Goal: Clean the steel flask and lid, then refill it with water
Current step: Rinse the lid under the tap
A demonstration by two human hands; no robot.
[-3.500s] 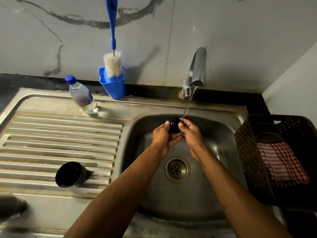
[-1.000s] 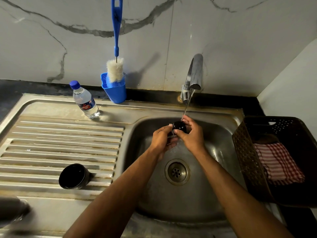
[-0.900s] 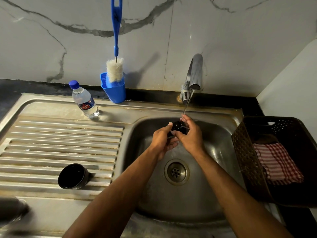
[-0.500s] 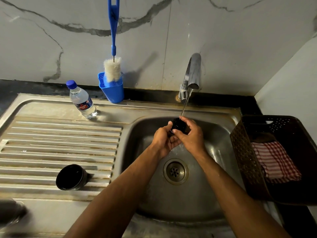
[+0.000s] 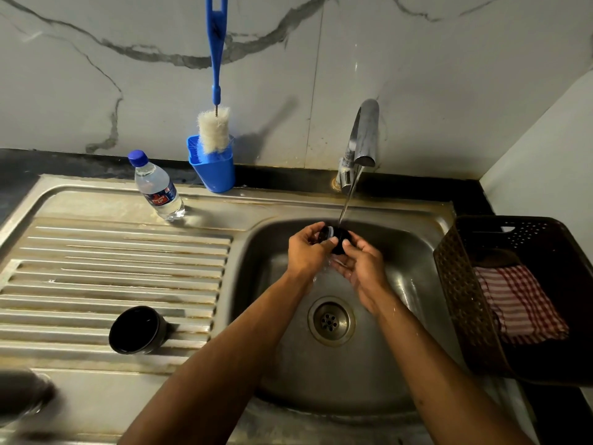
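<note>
Head: both hands [image 5: 333, 261] grip round black lid [image 5: 335, 238].

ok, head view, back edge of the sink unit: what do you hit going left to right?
Plastic water bottle → blue holder with the bottle brush standing in it → running tap → brown basket holding a checked cloth at far right.

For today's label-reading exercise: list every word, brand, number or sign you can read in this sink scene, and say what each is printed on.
"Thums Up": on the red and blue label of the plastic water bottle standing on the drainboard.
Smaller print on that label: too small to read.
No other text is visible.
</note>
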